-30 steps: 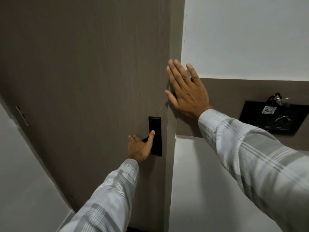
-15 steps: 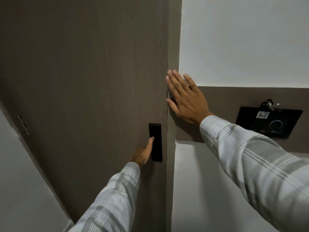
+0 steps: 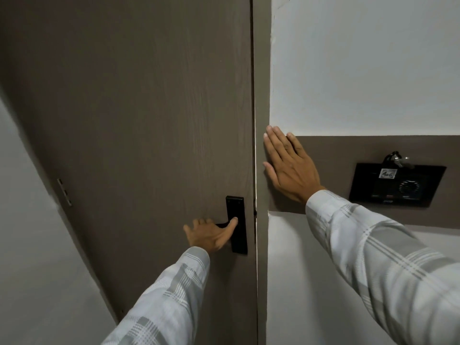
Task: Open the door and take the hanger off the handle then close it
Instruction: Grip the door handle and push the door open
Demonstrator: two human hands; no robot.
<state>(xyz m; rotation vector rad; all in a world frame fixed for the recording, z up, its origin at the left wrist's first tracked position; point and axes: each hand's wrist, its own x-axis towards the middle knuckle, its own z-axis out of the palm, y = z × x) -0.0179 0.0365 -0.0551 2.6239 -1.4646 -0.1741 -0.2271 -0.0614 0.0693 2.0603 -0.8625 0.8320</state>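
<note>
Both arms wear long pale grey-and-white plaid sleeves (image 3: 373, 257) with buttoned cuffs.

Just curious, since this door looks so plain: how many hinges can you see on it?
1. A single hinge shows on the door's left edge, about level with the handle plate. Others may sit above or below, outside the picture.

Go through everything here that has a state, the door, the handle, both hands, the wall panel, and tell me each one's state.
door: shut against the frame.
handle: mostly hidden by the hand; no hanger visible.
left hand: on the handle, fingers spread, thumb on the black plate.
right hand: open, flat on the wall.
wall panel: keys hang at its top.
</note>
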